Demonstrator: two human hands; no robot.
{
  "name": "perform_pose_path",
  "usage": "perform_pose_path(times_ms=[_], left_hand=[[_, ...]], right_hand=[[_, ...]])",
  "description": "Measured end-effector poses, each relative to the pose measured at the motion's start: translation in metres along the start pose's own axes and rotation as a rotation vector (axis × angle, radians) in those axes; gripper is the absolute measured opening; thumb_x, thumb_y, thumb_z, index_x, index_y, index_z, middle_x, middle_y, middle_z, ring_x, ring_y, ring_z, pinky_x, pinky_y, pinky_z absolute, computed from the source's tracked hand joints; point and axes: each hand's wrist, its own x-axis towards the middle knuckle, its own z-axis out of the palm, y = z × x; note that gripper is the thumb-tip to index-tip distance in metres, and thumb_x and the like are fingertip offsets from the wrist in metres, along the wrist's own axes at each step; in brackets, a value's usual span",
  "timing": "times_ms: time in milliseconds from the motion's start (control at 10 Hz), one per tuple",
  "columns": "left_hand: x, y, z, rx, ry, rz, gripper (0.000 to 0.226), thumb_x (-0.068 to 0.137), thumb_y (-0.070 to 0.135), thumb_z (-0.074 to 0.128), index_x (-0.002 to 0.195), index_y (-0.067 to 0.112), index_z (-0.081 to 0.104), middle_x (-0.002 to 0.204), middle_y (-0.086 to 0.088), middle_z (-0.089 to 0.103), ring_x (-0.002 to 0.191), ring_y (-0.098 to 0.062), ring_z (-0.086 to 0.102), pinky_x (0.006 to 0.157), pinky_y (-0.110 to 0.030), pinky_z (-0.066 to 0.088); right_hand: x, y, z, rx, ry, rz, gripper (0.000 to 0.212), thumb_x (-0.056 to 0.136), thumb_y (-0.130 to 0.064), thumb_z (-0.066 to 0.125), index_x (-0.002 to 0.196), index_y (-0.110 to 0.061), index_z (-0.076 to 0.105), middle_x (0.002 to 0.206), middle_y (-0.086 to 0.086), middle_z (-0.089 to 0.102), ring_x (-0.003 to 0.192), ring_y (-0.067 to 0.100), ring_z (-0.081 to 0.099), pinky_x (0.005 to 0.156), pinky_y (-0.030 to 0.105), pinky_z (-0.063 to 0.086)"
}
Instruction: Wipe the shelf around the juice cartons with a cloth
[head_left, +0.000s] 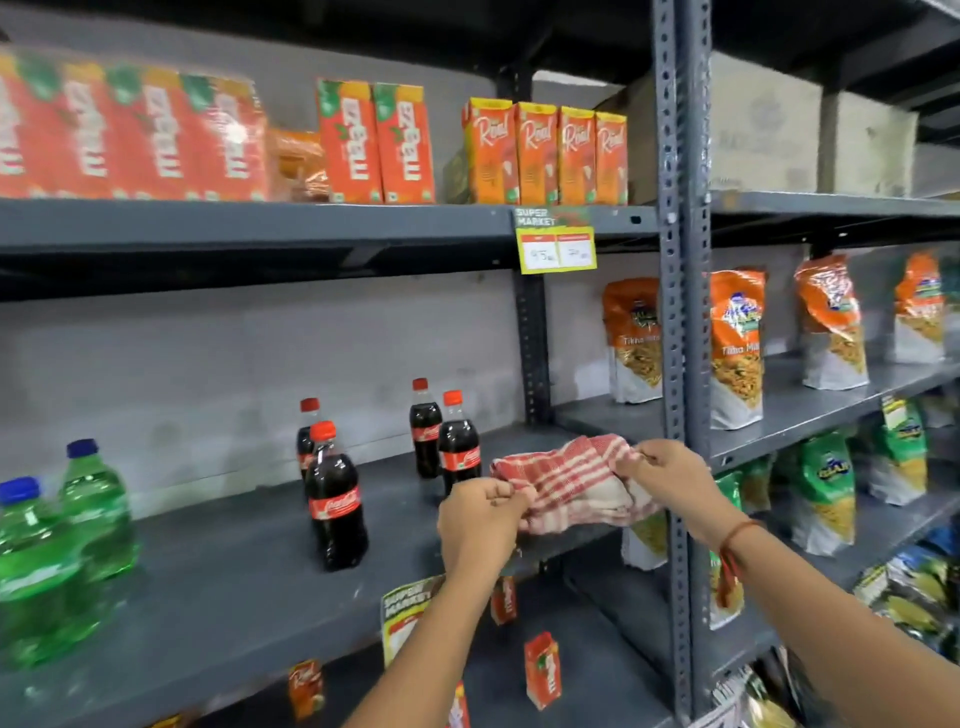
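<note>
Grey metal shelf (260, 571) bears a crumpled red-checked cloth (566, 483), pinched by left hand (480, 519) and right hand (670, 478).

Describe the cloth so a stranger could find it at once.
Start at the grey upright post and drop to the middle shelf holding cola bottles. At that shelf's right end, beside the post, both hands, left and right, pinch a crumpled cloth. It is the only fabric there, red-and-white checked.

It is a supermarket: grey metal shelves (322, 223) carry juice cartons (545, 153), cola bottles (335, 499), snack bags (735, 348) and a "SUPER MARKET" price tag (556, 241).
</note>
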Motion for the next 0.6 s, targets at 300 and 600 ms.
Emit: perform_pose_path(times_ms=[300,600], left_hand=[[0.052,-0.014,0.056,0.37,0.08,-0.017,0.018,0.075,0.035,0.067,0.059,0.027,0.071,0.063,0.007,0.071,0.068,-0.018,0.067,0.06,-0.033,0.056],[0.04,-0.011,0.035,0.528,0.135,0.106,0.018,0.077,0.041,0.065,0.068,0.028,0.073,0.069,0.004,0.07,0.072,-0.023,0.063,0.058,-0.03,0.046]], right_hand=[[0.087,0.038,0.031,-0.343,-0.054,-0.009,0.028,0.088,-0.031,0.059,0.083,-0.004,0.066,0.074,0.013,0.065,0.071,0.033,0.061,0.063,0.033,0.043],[0.069,0.047,0.041,-0.349,0.176,-0.233,0.053,0.088,-0.02,0.063,0.139,-0.009,0.054,0.123,0.018,0.067,0.114,0.039,0.06,0.093,0.043,0.049]])
